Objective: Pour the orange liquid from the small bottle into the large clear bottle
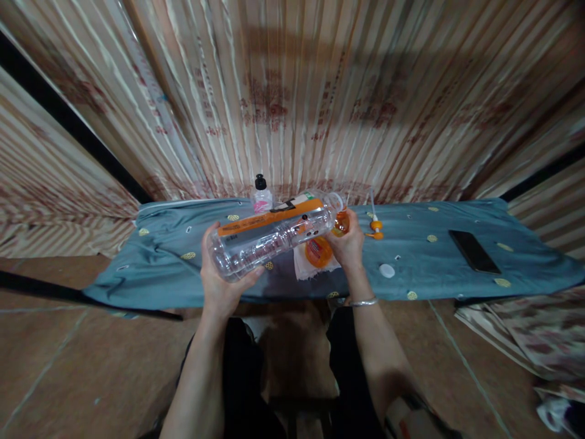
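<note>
My left hand (pixel 223 274) is wrapped round the base of a large clear plastic bottle (pixel 274 235) with an orange and grey label. The bottle leans, its open mouth pointing right and slightly up. Close to that mouth, my right hand (pixel 347 238) is closed round the upper part of a translucent orange bottle (pixel 319 252) with a red label. Part of the orange bottle is hidden by my fingers and the clear bottle. Whether the two mouths touch, I cannot tell. Under the orange bottle lies a white cloth (pixel 301 266).
A blue patterned cloth covers the narrow table (pixel 183 274). An orange pump head (pixel 375 227) with a pale tube, a white round cap (pixel 387 270) and a black phone (pixel 474 251) lie to the right. Behind stands a small black-capped bottle (pixel 261 196). Curtains (pixel 292 110) hang behind.
</note>
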A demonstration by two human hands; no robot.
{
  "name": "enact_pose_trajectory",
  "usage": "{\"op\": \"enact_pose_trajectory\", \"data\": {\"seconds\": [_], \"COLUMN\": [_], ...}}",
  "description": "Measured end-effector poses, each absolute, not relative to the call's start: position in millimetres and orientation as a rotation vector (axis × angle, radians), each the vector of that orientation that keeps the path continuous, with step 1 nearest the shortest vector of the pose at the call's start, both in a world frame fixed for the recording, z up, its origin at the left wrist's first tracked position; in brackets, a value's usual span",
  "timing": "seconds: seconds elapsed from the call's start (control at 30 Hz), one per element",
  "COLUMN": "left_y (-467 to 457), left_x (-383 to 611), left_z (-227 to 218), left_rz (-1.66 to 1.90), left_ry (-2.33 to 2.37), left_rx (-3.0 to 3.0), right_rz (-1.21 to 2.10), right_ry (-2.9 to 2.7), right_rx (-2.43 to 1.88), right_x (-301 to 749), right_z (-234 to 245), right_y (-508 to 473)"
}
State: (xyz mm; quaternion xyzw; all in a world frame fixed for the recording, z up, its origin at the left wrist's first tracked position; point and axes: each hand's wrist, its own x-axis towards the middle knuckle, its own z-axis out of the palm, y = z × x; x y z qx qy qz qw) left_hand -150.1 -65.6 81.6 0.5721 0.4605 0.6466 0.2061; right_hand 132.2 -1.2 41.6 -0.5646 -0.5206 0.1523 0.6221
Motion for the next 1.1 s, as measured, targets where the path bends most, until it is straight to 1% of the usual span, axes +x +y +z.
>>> {"op": "enact_pose_trajectory", "data": {"seconds": [0.3, 1.1], "left_y": [-66.8, -68.0], "left_x": [-150.4, -148.0], "left_z": [82.0, 85.2], "left_rz": [1.784, 1.798], "left_ry": [1.274, 1.284], "left_rx": [1.571, 1.605], "right_rz": [0.296, 0.306], "right_ry": [-1.183, -1.185], "right_rx": [-1.316, -1.337], "right_x": [132.0, 130.1], "right_z": [40.0, 47.5], "right_y": [1.0, -3.3]}}
